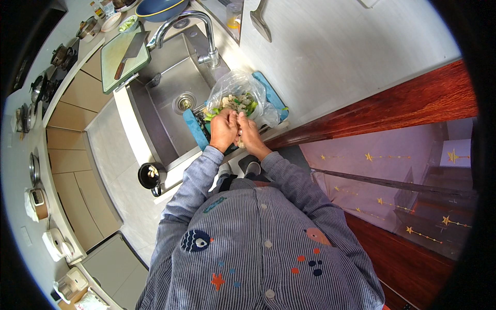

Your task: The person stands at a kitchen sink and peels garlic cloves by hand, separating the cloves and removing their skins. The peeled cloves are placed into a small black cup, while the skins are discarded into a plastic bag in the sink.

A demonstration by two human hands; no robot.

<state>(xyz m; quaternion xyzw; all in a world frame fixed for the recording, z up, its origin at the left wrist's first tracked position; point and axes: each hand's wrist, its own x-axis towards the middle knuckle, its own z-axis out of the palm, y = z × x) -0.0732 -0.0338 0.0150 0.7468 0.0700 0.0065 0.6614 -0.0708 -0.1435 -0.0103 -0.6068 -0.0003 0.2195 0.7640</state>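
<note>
My left hand [223, 130] and my right hand [250, 133] meet fingertip to fingertip at the near edge of the sink. Between them is a small pale piece [241, 143], possibly garlic, partly hidden by the fingers. Just beyond the hands, an open clear plastic bag [228, 83] holds vegetable scraps [240, 104], with green trimmings and pale peelings. The bag sits over a blue rack [195, 128] across the sink's right end. Left of my forearm, a black mug [143, 179] on the counter edge contains peeled garlic cloves [152, 171].
Beyond the hands lie the steel sink [170, 100] and its arched faucet [211, 38]. A cleaver [131, 48] rests on the cutting board [110, 54] at the sink's far left. Behind it are a bowl of cut green vegetables [128, 25] and a blue pan [162, 9].
</note>
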